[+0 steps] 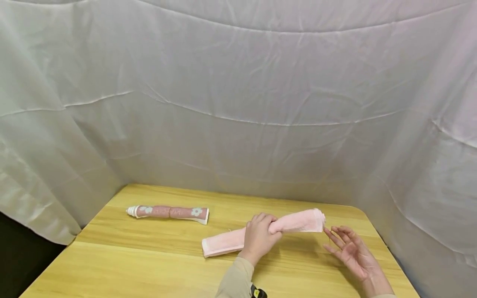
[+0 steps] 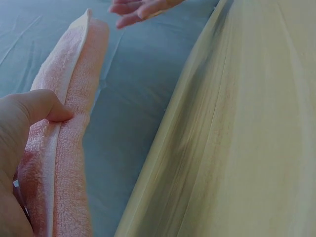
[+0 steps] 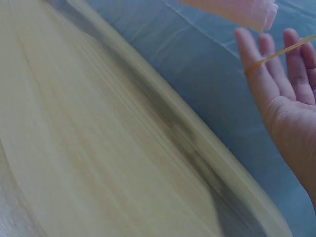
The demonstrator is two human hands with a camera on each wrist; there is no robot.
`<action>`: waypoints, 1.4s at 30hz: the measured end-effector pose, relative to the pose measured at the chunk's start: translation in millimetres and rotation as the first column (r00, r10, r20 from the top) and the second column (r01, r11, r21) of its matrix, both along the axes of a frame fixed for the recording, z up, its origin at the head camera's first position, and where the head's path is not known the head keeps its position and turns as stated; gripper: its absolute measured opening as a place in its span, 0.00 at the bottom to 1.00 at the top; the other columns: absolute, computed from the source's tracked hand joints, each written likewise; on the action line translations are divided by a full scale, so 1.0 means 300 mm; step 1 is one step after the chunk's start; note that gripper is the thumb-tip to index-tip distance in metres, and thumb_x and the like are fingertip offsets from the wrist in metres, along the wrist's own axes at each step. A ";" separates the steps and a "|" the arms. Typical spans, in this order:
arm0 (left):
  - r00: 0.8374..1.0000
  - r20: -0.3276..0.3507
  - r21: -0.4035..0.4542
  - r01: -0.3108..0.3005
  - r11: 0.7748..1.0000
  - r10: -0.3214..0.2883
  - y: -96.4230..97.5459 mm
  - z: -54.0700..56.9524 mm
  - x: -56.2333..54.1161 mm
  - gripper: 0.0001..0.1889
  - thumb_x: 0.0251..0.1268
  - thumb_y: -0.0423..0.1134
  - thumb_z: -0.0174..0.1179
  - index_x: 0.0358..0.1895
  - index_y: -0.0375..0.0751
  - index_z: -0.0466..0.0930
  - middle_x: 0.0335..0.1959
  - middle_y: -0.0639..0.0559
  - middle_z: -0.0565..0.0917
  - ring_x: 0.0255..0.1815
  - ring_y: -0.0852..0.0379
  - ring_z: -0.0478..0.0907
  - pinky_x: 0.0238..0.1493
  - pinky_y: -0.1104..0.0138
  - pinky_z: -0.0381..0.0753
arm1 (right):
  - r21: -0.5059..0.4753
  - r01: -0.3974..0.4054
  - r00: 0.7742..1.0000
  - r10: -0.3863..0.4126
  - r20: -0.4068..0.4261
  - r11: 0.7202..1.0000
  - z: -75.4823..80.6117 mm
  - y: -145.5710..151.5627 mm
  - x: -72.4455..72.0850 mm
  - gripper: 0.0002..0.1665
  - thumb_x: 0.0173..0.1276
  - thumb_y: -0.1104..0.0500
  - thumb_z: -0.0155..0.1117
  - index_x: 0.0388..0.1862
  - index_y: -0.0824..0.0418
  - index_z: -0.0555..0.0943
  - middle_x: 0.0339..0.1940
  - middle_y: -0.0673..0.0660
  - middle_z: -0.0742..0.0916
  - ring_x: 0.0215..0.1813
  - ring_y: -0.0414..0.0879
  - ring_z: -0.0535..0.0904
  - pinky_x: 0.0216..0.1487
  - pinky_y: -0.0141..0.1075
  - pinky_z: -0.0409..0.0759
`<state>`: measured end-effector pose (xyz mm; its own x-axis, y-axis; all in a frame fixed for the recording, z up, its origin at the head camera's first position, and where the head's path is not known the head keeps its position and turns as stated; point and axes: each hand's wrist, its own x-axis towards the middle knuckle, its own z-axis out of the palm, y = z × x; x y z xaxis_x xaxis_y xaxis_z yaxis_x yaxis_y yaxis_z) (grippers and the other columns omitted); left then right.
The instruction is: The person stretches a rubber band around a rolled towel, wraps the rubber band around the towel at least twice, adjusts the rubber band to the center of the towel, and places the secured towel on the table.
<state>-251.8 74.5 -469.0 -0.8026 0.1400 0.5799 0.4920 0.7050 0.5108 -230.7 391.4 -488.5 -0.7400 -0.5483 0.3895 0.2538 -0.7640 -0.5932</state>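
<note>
Over the table [image 1: 149, 260], left fingers [image 1: 265, 218] grip a towel [image 1: 298, 221] (mid-length).

At the right of the frame the right hand [image 3: 291, 106] shows with its palm turned up, its fingers [image 3: 257, 81] extended and slightly spread. A thin yellow band [image 3: 281, 52] passes around the leftmost finger and runs across to the right edge. Just above the fingertips, at upper right, is the end of a pink cloth roll [image 3: 232, 11]. The pale wood-grain worktop [image 3: 94, 143] fills the left and lower frame, a dark shadow [image 3: 168, 116] along its edge; blue-grey fabric [image 3: 207, 84] lies beyond.
</note>
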 end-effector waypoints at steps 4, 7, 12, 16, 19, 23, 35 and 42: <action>1.000 0.001 -0.006 0.008 1.000 -0.008 -0.002 0.001 0.001 0.16 0.48 0.51 0.68 0.42 0.54 0.84 0.39 0.60 0.84 0.40 0.60 0.78 0.38 0.67 0.71 | 0.007 0.002 0.999 -0.001 -0.040 1.000 0.005 -0.011 -0.001 0.31 0.81 0.54 0.22 0.70 0.57 0.68 0.71 0.54 0.74 0.78 0.50 0.61 0.74 0.58 0.60; 1.000 -0.004 -0.012 0.013 1.000 -0.013 -0.002 0.005 0.003 0.16 0.49 0.50 0.67 0.43 0.54 0.84 0.39 0.60 0.85 0.41 0.60 0.79 0.39 0.67 0.73 | -0.003 0.030 0.997 -0.030 -0.066 1.000 0.010 -0.016 -0.001 0.29 0.81 0.54 0.24 0.66 0.59 0.71 0.71 0.54 0.73 0.78 0.51 0.60 0.74 0.59 0.60; 1.000 -0.026 -0.018 0.012 1.000 -0.012 -0.001 0.012 -0.002 0.16 0.48 0.50 0.67 0.43 0.54 0.84 0.39 0.60 0.85 0.41 0.60 0.79 0.39 0.67 0.73 | 0.020 0.077 0.992 -0.074 -0.098 0.997 0.027 -0.028 -0.003 0.29 0.81 0.55 0.26 0.64 0.61 0.73 0.71 0.55 0.73 0.78 0.51 0.61 0.73 0.60 0.60; 0.999 -0.042 -0.020 0.011 1.000 -0.012 0.000 0.014 -0.009 0.16 0.48 0.50 0.67 0.42 0.54 0.84 0.38 0.60 0.85 0.40 0.61 0.79 0.38 0.68 0.73 | 0.094 0.153 0.984 -0.142 -0.107 0.984 0.061 -0.041 -0.001 0.28 0.81 0.56 0.26 0.68 0.60 0.70 0.72 0.53 0.72 0.76 0.49 0.64 0.70 0.59 0.65; 0.999 -0.042 -0.021 0.009 1.000 -0.010 -0.003 0.016 -0.010 0.16 0.49 0.50 0.67 0.42 0.54 0.84 0.38 0.60 0.85 0.40 0.61 0.79 0.39 0.68 0.73 | 0.155 0.236 0.968 -0.219 -0.120 0.959 0.094 -0.058 0.004 0.27 0.81 0.60 0.28 0.67 0.59 0.71 0.71 0.51 0.73 0.73 0.48 0.68 0.66 0.58 0.70; 1.000 -0.030 -0.021 0.007 1.000 -0.008 -0.007 0.018 -0.010 0.16 0.49 0.50 0.67 0.43 0.54 0.84 0.39 0.60 0.85 0.41 0.61 0.79 0.39 0.68 0.73 | 0.219 0.390 0.912 -0.343 -0.224 0.894 0.131 -0.092 0.015 0.26 0.78 0.69 0.32 0.68 0.58 0.70 0.69 0.50 0.74 0.70 0.45 0.72 0.60 0.55 0.77; 0.999 -0.035 -0.020 0.013 1.000 -0.014 -0.014 0.018 -0.009 0.15 0.50 0.50 0.68 0.42 0.53 0.84 0.39 0.60 0.85 0.41 0.60 0.79 0.39 0.68 0.73 | 0.521 0.783 0.622 -0.410 -0.667 0.340 0.213 -0.191 0.024 0.39 0.67 0.74 0.57 0.74 0.66 0.56 0.71 0.39 0.67 0.67 0.23 0.66 0.53 0.26 0.79; 0.999 -0.047 -0.026 0.023 0.999 -0.024 -0.016 0.006 -0.006 0.15 0.48 0.49 0.68 0.42 0.53 0.84 0.38 0.61 0.85 0.40 0.61 0.79 0.38 0.69 0.73 | 0.502 0.851 0.524 -0.305 -0.795 0.156 0.227 -0.238 0.007 0.44 0.59 0.73 0.66 0.72 0.68 0.58 0.70 0.42 0.65 0.66 0.19 0.61 0.50 0.22 0.76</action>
<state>-253.5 69.7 -467.1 -0.7703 0.1742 0.6134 0.5323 0.7054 0.4680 -228.5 320.0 -420.3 -0.8660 -0.2256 0.4462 -0.4997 0.3612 -0.7873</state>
